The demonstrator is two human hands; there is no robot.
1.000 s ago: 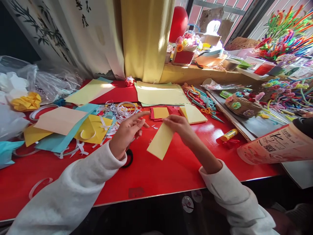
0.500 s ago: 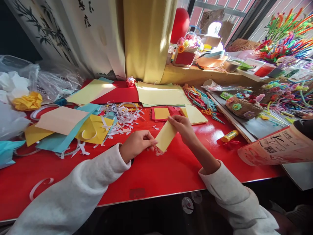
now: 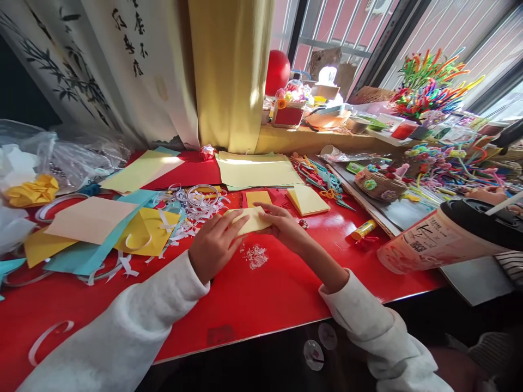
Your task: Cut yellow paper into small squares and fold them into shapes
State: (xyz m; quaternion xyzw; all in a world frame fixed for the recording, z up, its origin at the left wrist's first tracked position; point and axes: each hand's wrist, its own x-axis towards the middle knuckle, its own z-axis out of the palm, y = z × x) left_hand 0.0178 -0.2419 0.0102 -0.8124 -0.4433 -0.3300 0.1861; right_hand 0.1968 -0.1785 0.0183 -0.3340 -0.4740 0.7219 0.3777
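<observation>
Where a glossy red tabletop [image 3: 261, 305] is backed by a gold curtain [image 3: 229, 71], a yellow paper strip [image 3: 256, 219] is pinched above it by the left hand [image 3: 212, 245] and right hand [image 3: 292, 231]. Left of the strip, paper shreds [image 3: 190, 220] are strewn; right of it, a glue stick [image 3: 363, 230] and lidded cup [image 3: 433, 239] are set. Nearer than it, tabletop is bounded by the front edge [image 3: 245, 338].

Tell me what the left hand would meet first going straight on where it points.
Beyond the pale yellow paper it holds, the left hand would probably meet the right hand first, though depth is unclear.
</observation>
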